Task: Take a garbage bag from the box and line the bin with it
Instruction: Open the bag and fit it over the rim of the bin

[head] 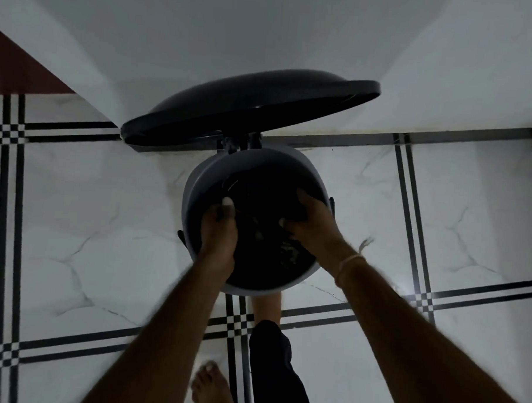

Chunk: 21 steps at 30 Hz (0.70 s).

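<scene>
A round grey pedal bin stands on the tiled floor against the wall, its dark lid raised behind it. A black garbage bag fills the bin's inside, crumpled and glossy. My left hand reaches in at the bin's left side, fingers pinched on the bag's plastic. My right hand is at the right side, fingers curled over the bag near the rim. The bag box is out of view.
White marble-look floor tiles with black line borders surround the bin. A white wall rises behind it. One foot is at the bin's front base, a dark trouser leg above it; the other bare foot stands nearer.
</scene>
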Tool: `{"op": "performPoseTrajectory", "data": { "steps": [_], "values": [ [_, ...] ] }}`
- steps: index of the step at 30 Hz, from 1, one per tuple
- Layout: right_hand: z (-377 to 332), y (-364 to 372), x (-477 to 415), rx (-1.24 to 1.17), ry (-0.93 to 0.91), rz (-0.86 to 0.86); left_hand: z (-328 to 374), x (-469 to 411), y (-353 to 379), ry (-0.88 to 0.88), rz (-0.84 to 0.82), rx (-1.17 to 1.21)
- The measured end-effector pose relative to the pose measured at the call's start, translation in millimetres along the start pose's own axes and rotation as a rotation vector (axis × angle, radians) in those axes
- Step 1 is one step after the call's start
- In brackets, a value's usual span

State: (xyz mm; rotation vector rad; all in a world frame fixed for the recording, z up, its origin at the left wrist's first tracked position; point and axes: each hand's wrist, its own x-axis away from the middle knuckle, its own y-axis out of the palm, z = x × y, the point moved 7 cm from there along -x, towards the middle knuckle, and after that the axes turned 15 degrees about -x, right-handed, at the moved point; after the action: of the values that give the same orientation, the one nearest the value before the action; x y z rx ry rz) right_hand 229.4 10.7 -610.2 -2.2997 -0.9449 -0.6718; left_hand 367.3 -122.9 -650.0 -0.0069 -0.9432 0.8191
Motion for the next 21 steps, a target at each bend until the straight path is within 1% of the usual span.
{"op": "performPoseTrajectory", "data": {
  "steps": [1,2,4,5,7,9,10,11,13,15,16,18,19,21],
  "values": [
    [-3.6,-14.4,4.9,-0.120,-0.042,0.052,1.5,3.0,-12.0,0.024,0.018,0.095],
    [-7.1,-29.3,11.4,-0.261,-0.079,0.087,-0.5,4.4,-20.9,0.020,-0.004,0.185],
    [-5.9,-49.2,24.1,-0.579,-0.074,0.091,-7.1,10.6,-39.0,-0.013,-0.064,0.358],
    [-5.0,-55.7,28.9,-0.694,-0.061,0.079,-12.2,11.0,-48.7,-0.063,-0.048,0.396],
    [-3.8,-67.6,34.8,-0.783,-0.037,0.096,-19.9,11.7,-64.1,-0.189,-0.022,0.421],
    [-2.7,-75.5,36.4,-0.800,-0.018,0.122,-20.8,9.2,-71.2,-0.230,-0.062,0.480],
    [-3.2,-77.1,37.1,-0.802,-0.008,0.132,-20.9,5.5,-75.7,-0.213,-0.053,0.478],
    [-2.5,-78.7,37.2,-0.802,0.007,0.152,-19.1,3.0,-81.6,-0.173,-0.011,0.414],
    [1.3,-83.4,36.1,-0.814,0.045,0.223,-10.8,-1.2,-98.1,-0.035,0.129,0.175],
    [9.2,-85.8,32.8,-0.891,0.117,0.295,-1.0,-4.4,-105.0,0.060,0.165,0.127],
    [16.9,-86.5,30.2,-0.948,0.183,0.332,3.2,-5.2,-102.4,0.061,0.114,0.174],
    [26.8,-83.5,23.2,-1.076,0.289,0.369,2.6,-9.8,-93.2,-0.039,-0.047,0.375],
    [28.2,-83.0,19.2,-1.115,0.307,0.381,3.6,-11.5,-88.9,-0.075,-0.114,0.475],
    [28.8,-83.5,10.2,-1.154,0.305,0.386,8.1,-14.2,-82.8,-0.094,-0.187,0.569]
  ]
}}
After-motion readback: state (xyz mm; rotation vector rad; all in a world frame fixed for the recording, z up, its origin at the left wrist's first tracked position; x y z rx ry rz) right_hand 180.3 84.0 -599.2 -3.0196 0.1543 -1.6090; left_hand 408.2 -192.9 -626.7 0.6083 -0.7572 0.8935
